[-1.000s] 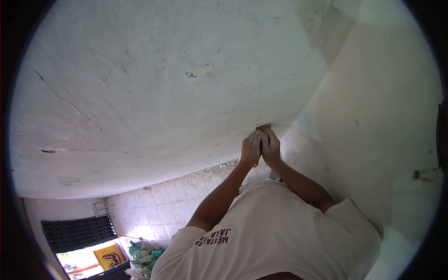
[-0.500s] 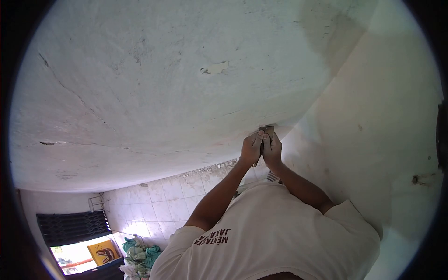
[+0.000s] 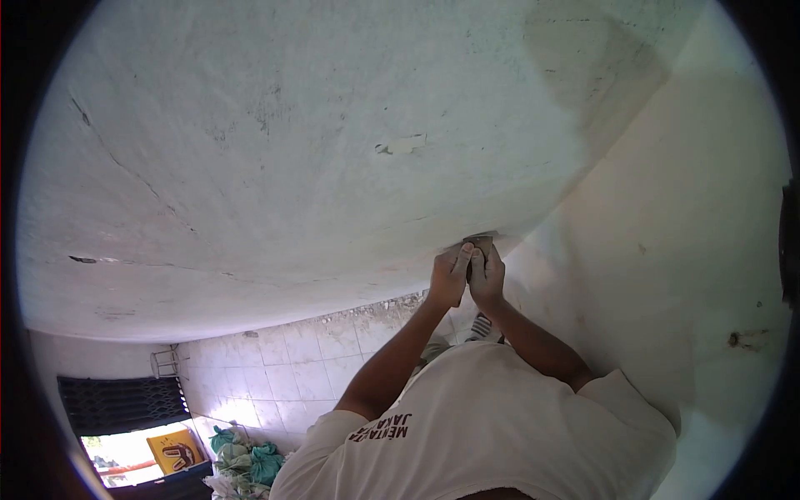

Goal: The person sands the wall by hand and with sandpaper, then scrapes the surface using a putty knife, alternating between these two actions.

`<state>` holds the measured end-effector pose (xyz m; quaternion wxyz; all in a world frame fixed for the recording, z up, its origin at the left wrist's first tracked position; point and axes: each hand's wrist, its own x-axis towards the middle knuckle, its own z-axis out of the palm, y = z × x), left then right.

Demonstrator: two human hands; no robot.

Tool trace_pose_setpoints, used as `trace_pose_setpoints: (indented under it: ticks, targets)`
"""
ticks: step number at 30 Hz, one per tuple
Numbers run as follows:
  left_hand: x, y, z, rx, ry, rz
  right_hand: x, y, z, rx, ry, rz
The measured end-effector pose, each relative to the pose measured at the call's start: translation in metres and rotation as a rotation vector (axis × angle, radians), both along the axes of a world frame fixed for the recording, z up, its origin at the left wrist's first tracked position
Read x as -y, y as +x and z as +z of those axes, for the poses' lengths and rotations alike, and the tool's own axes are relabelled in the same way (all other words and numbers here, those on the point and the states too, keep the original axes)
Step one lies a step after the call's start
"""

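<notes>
My left hand and my right hand are closed side by side around one scraper, thumbs up along it. Its flat, dark blade meets the wall low down, close to the corner with the adjoining wall. Most of the handle is hidden by my fingers. Around the blade the wall surface looks rough and marked. Higher up is a small patch of flaked paint, and a long crack runs across the left side.
Tiled floor lies below, with crumbled debris along the wall's foot. My striped shoe or sandal shows under my arms. Tied bags are heaped at lower left, near a dark lattice gate and a yellow sign.
The view has shifted slightly, so the wall patch sits lower and further right. Both hands stay on the scraper, a little lower in view, and more of my foot shows.
</notes>
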<state>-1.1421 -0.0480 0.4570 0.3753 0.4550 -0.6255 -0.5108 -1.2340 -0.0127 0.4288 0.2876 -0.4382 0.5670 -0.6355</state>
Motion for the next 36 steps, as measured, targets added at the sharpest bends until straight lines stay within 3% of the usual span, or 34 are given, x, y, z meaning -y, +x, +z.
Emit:
trace_pose_setpoints:
  ticks: [3,5,7,11,14,18,19,22,28,31,36]
  targets:
    - [0.005,0.009,-0.024,-0.013,0.110,-0.103,-0.006,0.002,-0.007,0.012,0.046,-0.002]
    - [0.002,0.006,-0.033,0.024,0.026,-0.058,-0.010,0.007,-0.017,0.009,0.079,-0.029]
    - [-0.001,0.002,-0.033,0.029,-0.038,-0.025,-0.009,0.006,-0.021,-0.038,0.071,-0.070]
    - [0.008,0.010,-0.013,-0.055,0.126,-0.159,-0.004,0.004,-0.004,-0.011,0.041,-0.028]
    - [0.002,0.005,-0.029,-0.038,0.029,-0.094,-0.012,0.004,-0.017,-0.040,0.176,-0.022]
    - [0.009,0.004,-0.011,-0.101,-0.065,-0.079,-0.005,0.008,-0.011,0.004,0.085,-0.072]
    - [0.010,0.010,-0.007,-0.094,0.026,-0.144,-0.006,0.008,-0.009,0.032,0.092,-0.059]
    - [0.007,0.010,-0.038,-0.035,-0.052,-0.150,-0.011,0.017,-0.017,0.029,0.087,-0.101]
    - [0.009,0.011,-0.011,-0.180,0.063,-0.172,-0.012,0.014,-0.003,-0.030,0.115,-0.100]
    - [0.012,0.005,-0.049,-0.092,-0.069,-0.107,-0.010,0.012,-0.007,-0.047,0.159,-0.108]
    - [0.008,0.009,-0.034,-0.003,0.106,-0.148,-0.013,0.013,-0.011,-0.091,0.202,-0.130]
